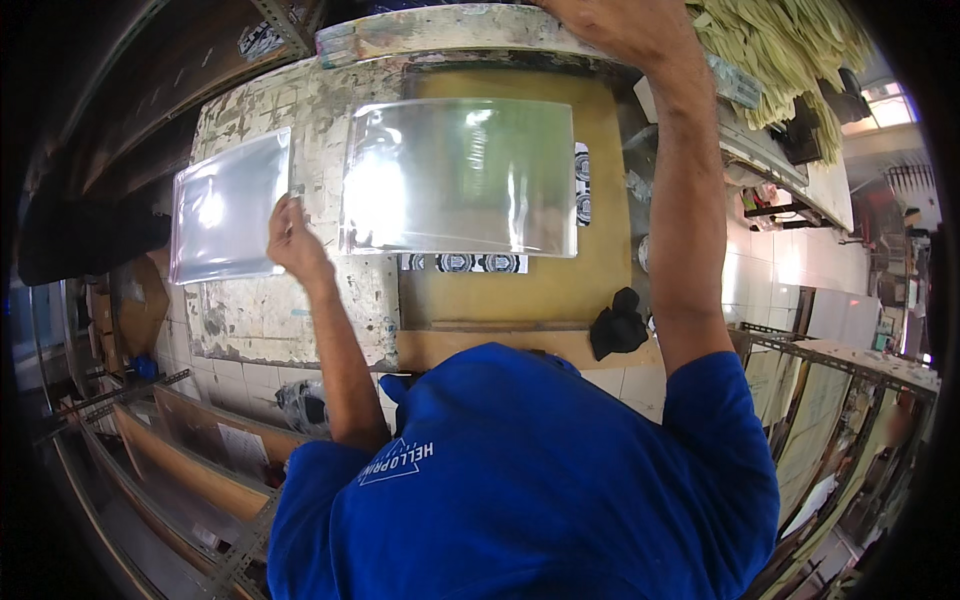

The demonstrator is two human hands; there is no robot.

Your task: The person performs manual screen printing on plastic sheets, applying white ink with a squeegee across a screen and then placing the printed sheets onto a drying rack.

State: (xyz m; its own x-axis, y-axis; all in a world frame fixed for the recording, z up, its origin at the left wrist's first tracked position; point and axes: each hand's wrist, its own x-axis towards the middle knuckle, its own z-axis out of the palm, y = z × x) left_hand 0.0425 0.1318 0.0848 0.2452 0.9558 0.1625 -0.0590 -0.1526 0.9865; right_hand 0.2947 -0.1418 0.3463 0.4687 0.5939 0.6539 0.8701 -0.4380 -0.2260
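Observation:
My left hand (292, 238) is at the right edge of a stack of clear plastic sheets (232, 215). Its fingers are curled together against that edge; what they pinch, if anything, is too small to make out. A larger stack of clear plastic sheets (460, 180) lies to the right, over a yellowish framed panel (590, 285). Printed pieces with round black-and-white emblems (485, 263) show from under its near and right edges. My right arm stretches far forward, with my right hand (625, 25) over the far edge of the worktable; its fingers are cut off by the picture's top.
The paint-stained worktable (290, 320) carries both stacks. A black cloth-like item (620, 325) sits at the panel's near right corner. Bundles of pale yellow-green strips (780, 60) hang at the far right. Metal racks with boards (200, 455) stand at the near left and near right.

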